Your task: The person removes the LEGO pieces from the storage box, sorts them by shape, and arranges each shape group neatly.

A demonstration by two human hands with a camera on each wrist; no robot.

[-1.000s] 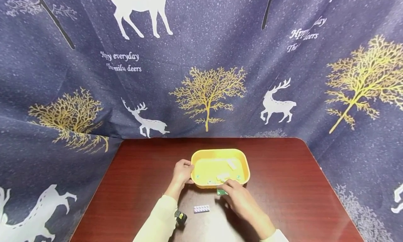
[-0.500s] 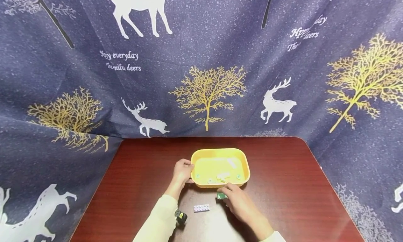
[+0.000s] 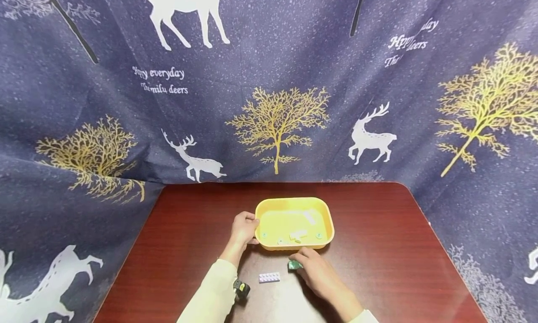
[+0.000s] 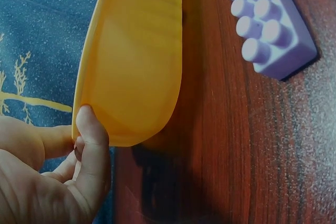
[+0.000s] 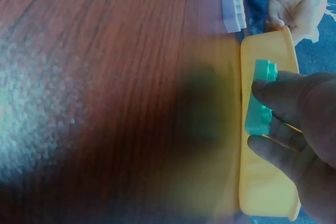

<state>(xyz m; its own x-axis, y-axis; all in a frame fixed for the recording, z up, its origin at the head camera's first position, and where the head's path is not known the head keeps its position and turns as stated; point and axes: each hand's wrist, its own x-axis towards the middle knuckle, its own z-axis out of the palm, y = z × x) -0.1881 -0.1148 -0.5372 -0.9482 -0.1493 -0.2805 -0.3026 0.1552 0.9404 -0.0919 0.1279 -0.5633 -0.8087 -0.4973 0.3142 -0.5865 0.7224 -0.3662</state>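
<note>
My left hand [image 3: 244,228] pinches the left end of a yellow plastic bin [image 3: 261,242], thumb against the wall and fingers at the rim in the left wrist view. A green studded building block [image 5: 257,106] is held between the thumb and fingers of my right hand [image 3: 316,271], just in front of the bin's near wall. In the right wrist view the block's studs face toward the palm. Between the two hands, a lilac building block [image 3: 269,277] lies on the table with its studs up.
Inside the bin are a few small pieces, among them a pale block [image 3: 298,235] and a teal round piece [image 3: 319,236]. The dark red table [image 3: 370,229] meets a blue patterned curtain [image 3: 294,71] at its back. A black wrist camera [image 3: 241,289] sits on the left wrist.
My right hand has drawn back a little from the bin's near edge toward the person, bringing the green building block with it. My left hand keeps its grip on the bin.
</note>
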